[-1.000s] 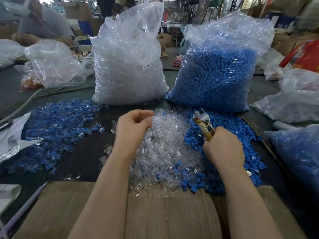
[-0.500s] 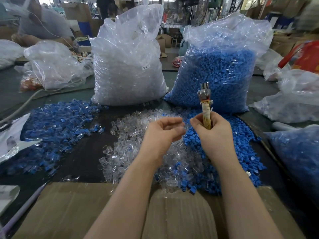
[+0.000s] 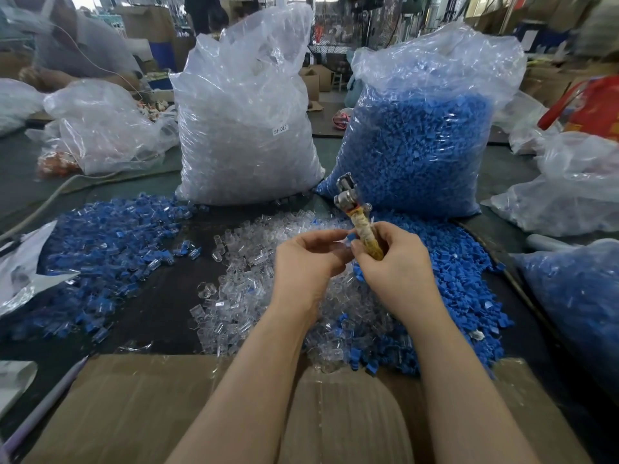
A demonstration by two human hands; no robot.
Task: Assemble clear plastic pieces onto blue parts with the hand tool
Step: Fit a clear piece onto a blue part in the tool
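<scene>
My right hand [image 3: 393, 262] grips the hand tool [image 3: 356, 216], a metal head on a tape-wrapped handle that points up and away. Its fingertips also pinch a small blue part [image 3: 350, 236]. My left hand [image 3: 306, 259] pinches a clear plastic piece [image 3: 340, 244] right against that blue part. Both hands hover above a heap of loose clear pieces [image 3: 241, 289] in the middle of the table. Loose blue parts [image 3: 445, 279] lie heaped to the right. A spread of assembled blue-and-clear pieces [image 3: 110, 249] covers the table's left.
A big bag of clear pieces [image 3: 244, 128] and a big bag of blue parts [image 3: 422, 135] stand behind the heaps. Another blue-filled bag [image 3: 582, 296] lies at right. Cardboard [image 3: 140, 410] covers the near edge. More plastic bags [image 3: 100, 128] and a person sit at far left.
My left hand came from the clear heap over to my right hand, carrying a clear piece. My right hand lifted the tool upright, and the hands now meet.
</scene>
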